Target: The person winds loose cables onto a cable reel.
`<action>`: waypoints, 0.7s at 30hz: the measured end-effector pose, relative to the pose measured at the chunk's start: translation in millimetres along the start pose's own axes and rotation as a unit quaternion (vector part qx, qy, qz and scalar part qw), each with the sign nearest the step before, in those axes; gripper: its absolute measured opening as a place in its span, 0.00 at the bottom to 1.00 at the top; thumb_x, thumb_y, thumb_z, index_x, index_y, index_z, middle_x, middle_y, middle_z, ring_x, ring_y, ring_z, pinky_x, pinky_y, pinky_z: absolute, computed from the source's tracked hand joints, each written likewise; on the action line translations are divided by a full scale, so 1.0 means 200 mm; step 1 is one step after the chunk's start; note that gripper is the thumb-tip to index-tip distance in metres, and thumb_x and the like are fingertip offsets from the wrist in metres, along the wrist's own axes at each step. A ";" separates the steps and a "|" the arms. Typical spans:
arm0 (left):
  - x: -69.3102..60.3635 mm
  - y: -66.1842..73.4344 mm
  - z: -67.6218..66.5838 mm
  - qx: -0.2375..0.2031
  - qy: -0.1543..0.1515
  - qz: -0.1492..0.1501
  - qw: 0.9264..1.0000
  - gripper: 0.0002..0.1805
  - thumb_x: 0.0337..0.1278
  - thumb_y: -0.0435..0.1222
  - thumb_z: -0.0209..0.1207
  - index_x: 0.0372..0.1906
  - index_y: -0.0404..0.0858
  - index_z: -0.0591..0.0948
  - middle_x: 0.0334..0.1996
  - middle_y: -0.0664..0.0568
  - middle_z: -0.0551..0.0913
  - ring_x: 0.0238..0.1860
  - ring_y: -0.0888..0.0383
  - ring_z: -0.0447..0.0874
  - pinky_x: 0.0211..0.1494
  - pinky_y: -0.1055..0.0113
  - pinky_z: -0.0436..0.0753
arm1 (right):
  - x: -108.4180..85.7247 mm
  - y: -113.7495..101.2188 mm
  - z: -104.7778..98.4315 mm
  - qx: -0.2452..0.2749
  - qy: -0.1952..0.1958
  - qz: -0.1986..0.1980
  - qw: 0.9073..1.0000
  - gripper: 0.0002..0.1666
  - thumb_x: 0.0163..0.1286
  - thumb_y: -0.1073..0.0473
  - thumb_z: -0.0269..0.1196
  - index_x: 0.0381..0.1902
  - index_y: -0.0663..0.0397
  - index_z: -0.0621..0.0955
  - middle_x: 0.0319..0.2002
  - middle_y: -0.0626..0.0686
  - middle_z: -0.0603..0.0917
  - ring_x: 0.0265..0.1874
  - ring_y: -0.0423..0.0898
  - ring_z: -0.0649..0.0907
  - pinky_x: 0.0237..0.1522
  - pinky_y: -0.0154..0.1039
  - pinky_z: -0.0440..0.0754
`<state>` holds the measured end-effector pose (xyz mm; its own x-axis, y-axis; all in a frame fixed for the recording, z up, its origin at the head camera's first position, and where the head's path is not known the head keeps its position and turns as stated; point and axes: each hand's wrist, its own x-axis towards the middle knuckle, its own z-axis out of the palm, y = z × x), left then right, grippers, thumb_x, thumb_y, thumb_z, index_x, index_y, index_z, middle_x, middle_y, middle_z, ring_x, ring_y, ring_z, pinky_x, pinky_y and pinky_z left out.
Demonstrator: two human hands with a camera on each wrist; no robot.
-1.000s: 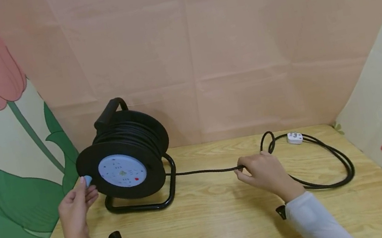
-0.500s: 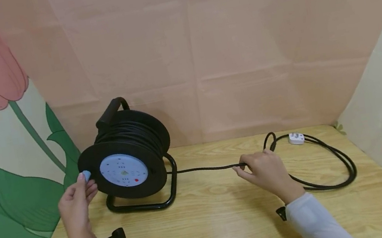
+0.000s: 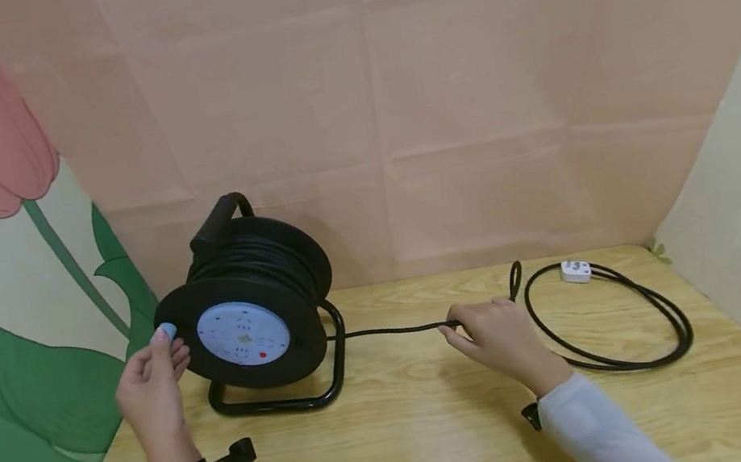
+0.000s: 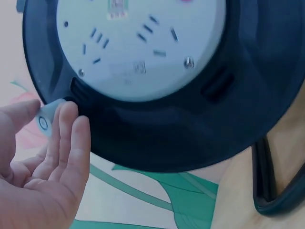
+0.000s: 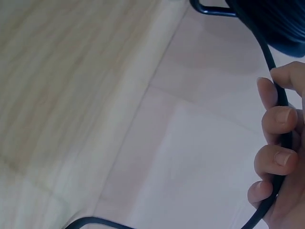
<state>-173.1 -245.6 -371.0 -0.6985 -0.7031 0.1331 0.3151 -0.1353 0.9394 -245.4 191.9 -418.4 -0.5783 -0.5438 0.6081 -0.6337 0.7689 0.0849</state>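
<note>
Black with round flanges, the cable reel (image 3: 248, 288) stands on its black tubular frame (image 3: 338, 359) at the left of the light wood-grain desk (image 3: 406, 446), its pale blue round socket panel (image 3: 244, 334) facing my head camera. From my remote seat, I see the left hand (image 3: 153, 382) pinching a pale blue cylindrical knob (image 4: 46, 120) at the reel's edge. Well apart from it, the right hand (image 3: 494, 337) curls its fingers around a thin black cord (image 3: 395, 331) running from the reel. Loose loops of cord lie farther right, a white plug (image 3: 575, 271) at their far side.
</note>
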 end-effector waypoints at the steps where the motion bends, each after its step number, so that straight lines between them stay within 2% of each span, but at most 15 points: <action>1: 0.00 0.00 0.01 0.008 0.001 0.008 1.000 0.19 0.63 0.46 0.66 0.42 0.31 0.82 0.29 0.57 0.88 0.32 0.64 0.87 0.41 0.76 0.83 | 0.01 -0.01 0.01 0.000 -0.002 0.002 1.000 0.10 0.66 0.49 0.68 0.33 0.48 0.84 0.14 0.35 0.71 0.11 0.33 0.57 0.19 0.34 0.56; 5: -0.02 0.02 0.03 0.037 0.008 0.034 0.999 0.17 0.63 0.47 0.66 0.42 0.35 0.82 0.29 0.61 0.87 0.32 0.66 0.87 0.41 0.78 0.82 | 0.04 -0.02 0.02 0.007 -0.016 0.005 1.000 0.11 0.68 0.48 0.67 0.34 0.47 0.85 0.13 0.35 0.69 0.10 0.33 0.55 0.17 0.34 0.56; 10: -0.03 0.03 0.05 0.056 0.015 0.037 0.998 0.17 0.62 0.48 0.66 0.43 0.38 0.83 0.30 0.61 0.87 0.34 0.65 0.87 0.43 0.78 0.81 | 0.07 -0.03 0.03 0.008 -0.034 0.016 0.999 0.11 0.69 0.46 0.67 0.35 0.45 0.86 0.12 0.33 0.65 0.09 0.33 0.55 0.14 0.33 0.54; 13: -0.04 0.04 0.05 0.072 0.021 0.035 0.997 0.19 0.61 0.50 0.66 0.45 0.39 0.83 0.31 0.60 0.87 0.35 0.64 0.87 0.44 0.79 0.80 | 0.10 -0.04 0.03 0.007 -0.038 0.024 0.999 0.11 0.69 0.44 0.66 0.34 0.43 0.86 0.12 0.33 0.68 0.08 0.34 0.56 0.12 0.34 0.57; 15: -0.05 0.04 0.06 0.082 0.023 0.039 0.996 0.20 0.61 0.51 0.66 0.47 0.39 0.84 0.32 0.60 0.87 0.36 0.64 0.86 0.44 0.79 0.80 | 0.11 -0.03 0.03 -0.001 -0.035 0.027 0.999 0.12 0.68 0.43 0.66 0.33 0.42 0.86 0.13 0.35 0.72 0.08 0.34 0.59 0.14 0.37 0.62; 17: -0.05 0.04 0.06 0.088 0.025 0.045 0.995 0.21 0.61 0.51 0.66 0.48 0.39 0.84 0.33 0.59 0.87 0.38 0.63 0.86 0.45 0.79 0.79 | 0.13 -0.03 0.03 -0.010 -0.031 0.035 0.999 0.15 0.68 0.40 0.66 0.30 0.41 0.85 0.13 0.37 0.75 0.09 0.35 0.61 0.21 0.40 0.66; 19: -0.06 0.04 0.07 0.090 0.025 0.052 0.994 0.22 0.61 0.51 0.66 0.50 0.39 0.84 0.35 0.57 0.87 0.39 0.62 0.86 0.46 0.78 0.79 | 0.15 -0.03 0.04 -0.021 -0.026 0.048 0.998 0.18 0.66 0.37 0.66 0.26 0.41 0.83 0.13 0.38 0.74 0.10 0.36 0.63 0.27 0.42 0.66; 21: -0.06 0.05 0.08 0.095 0.024 0.060 0.993 0.23 0.61 0.51 0.66 0.52 0.39 0.84 0.36 0.56 0.86 0.41 0.61 0.85 0.47 0.78 0.79 | 0.16 -0.02 0.04 -0.024 -0.025 0.062 0.998 0.21 0.65 0.34 0.66 0.24 0.40 0.82 0.11 0.39 0.72 0.10 0.37 0.64 0.28 0.42 0.64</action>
<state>-172.4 -227.2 -358.9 -0.6301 -0.7398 0.2360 0.2633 0.0823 0.9612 -265.6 168.3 -406.2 -0.6763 -0.4598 0.5755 -0.5322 0.8452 0.0498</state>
